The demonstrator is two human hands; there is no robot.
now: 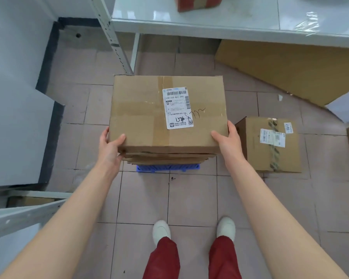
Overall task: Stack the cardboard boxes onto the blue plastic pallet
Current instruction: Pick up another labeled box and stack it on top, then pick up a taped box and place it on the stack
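A large cardboard box (141, 111) with a white shipping label is at the centre, topmost over a stack of boxes whose edges (165, 158) show just beneath it. My left hand (111, 147) grips its near left corner. My right hand (227, 140) grips its near right corner. Below the stack, a strip of the blue plastic pallet (167, 168) shows on the tiled floor; most of the pallet is hidden. Whether the box rests on the stack or hangs just above it I cannot tell.
A smaller taped cardboard box (270, 146) sits on the floor to the right. Flat cardboard sheets (290, 67) lie under a white table (220, 27) at the back. A metal shelf post (113, 37) stands behind the stack, a white wall on the left. My feet are near the bottom.
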